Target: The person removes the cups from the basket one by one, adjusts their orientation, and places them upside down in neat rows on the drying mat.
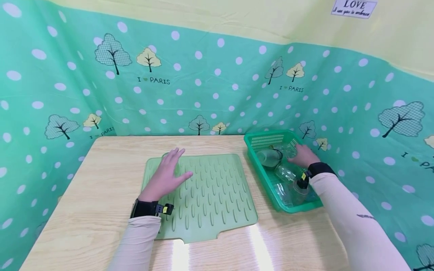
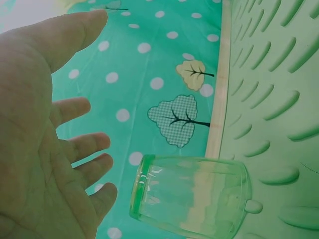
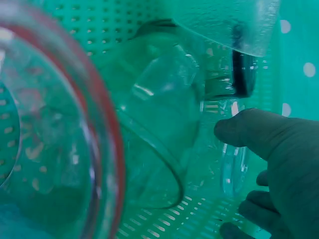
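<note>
My left hand (image 1: 167, 175) hovers flat over the left part of a green ribbed drying mat (image 1: 217, 195), fingers spread and holding nothing. A clear glass (image 2: 192, 196) stands on the mat's far left corner, just beyond my left fingertips (image 2: 102, 196) and apart from them. My right hand (image 1: 303, 155) reaches into a green plastic basket (image 1: 261, 140) holding several clear glasses (image 1: 269, 157). In the right wrist view my thumb (image 3: 244, 129) and curled fingers (image 3: 249, 219) lie on either side of a small clear glass (image 3: 233, 169). Whether they grip it is unclear.
The mat and basket lie on a light wooden table (image 1: 101, 180), the basket at the right edge. A green dotted cloth with trees (image 1: 210, 86) walls the table at the back and sides. Bare wood shows left of the mat and along the front edge.
</note>
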Demonstrator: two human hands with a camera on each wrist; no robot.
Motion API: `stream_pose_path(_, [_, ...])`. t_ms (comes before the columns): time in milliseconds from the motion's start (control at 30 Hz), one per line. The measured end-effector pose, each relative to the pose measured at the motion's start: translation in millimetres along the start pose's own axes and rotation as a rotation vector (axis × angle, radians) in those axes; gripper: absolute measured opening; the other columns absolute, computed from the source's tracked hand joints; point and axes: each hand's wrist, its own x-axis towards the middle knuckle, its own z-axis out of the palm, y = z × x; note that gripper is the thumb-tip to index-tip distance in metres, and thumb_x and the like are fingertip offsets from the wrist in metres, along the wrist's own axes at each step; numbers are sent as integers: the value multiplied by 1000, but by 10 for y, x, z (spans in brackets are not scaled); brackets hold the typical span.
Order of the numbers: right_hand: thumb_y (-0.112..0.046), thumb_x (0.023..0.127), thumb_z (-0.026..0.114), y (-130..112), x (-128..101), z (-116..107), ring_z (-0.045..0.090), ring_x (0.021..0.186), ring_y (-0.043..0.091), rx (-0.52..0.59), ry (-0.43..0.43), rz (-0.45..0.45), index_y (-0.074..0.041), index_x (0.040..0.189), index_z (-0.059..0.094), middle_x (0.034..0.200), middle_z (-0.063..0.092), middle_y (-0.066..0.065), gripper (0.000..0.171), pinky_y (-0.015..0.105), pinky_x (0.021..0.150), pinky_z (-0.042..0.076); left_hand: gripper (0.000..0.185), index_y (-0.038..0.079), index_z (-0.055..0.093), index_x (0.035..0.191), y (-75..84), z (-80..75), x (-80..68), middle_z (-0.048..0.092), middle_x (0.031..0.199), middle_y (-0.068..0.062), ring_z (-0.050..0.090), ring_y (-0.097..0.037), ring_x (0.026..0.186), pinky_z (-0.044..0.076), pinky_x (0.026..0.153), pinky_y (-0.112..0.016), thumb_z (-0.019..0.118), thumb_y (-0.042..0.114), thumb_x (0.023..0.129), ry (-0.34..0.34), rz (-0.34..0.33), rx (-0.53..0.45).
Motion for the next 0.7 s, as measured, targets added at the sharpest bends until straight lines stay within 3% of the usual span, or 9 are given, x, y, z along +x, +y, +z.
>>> stream_pose_path(167, [-30, 98, 67, 75, 74, 80, 38, 135, 60, 11, -15, -27, 18, 150, 34, 148, 37, 45, 78, 70, 107, 40, 96, 27, 14, 167, -15, 11, -20, 12, 172, -13, 13, -38, 157, 25, 119, -69, 62, 67, 94, 1, -4, 11])
stream_pose_path(300, [-35, 98, 69, 53, 89, 88, 51, 124, 57, 20, -28, -22, 15, 143, 47, 140, 51, 40, 71, 66, 99, 48, 95, 25, 16, 167, -5, -21, -21, 15, 172, -14, 14, -37, 157, 25, 120, -67, 64, 63, 95, 11, 2, 10])
stream_pose_path(533, [-35, 97, 72, -104, -38, 20, 53, 120, 58, 53, -5, 32, 17, 147, 33, 137, 48, 43, 83, 66, 94, 50, 96, 28, 15, 167, -13, -24, 12, 17, 171, -12, 17, -35, 157, 27, 119, -67, 63, 66, 94, 11, 10, -2])
stream_pose_path(700, [-34, 96, 74, -61, 12, 75, 58, 109, 53, 66, 39, 17, 12, 136, 43, 125, 55, 38, 69, 61, 83, 53, 97, 26, 14, 167, -3, -35, 24, 18, 171, -13, 17, -36, 157, 26, 121, -66, 63, 65, 93, 11, 6, -3])
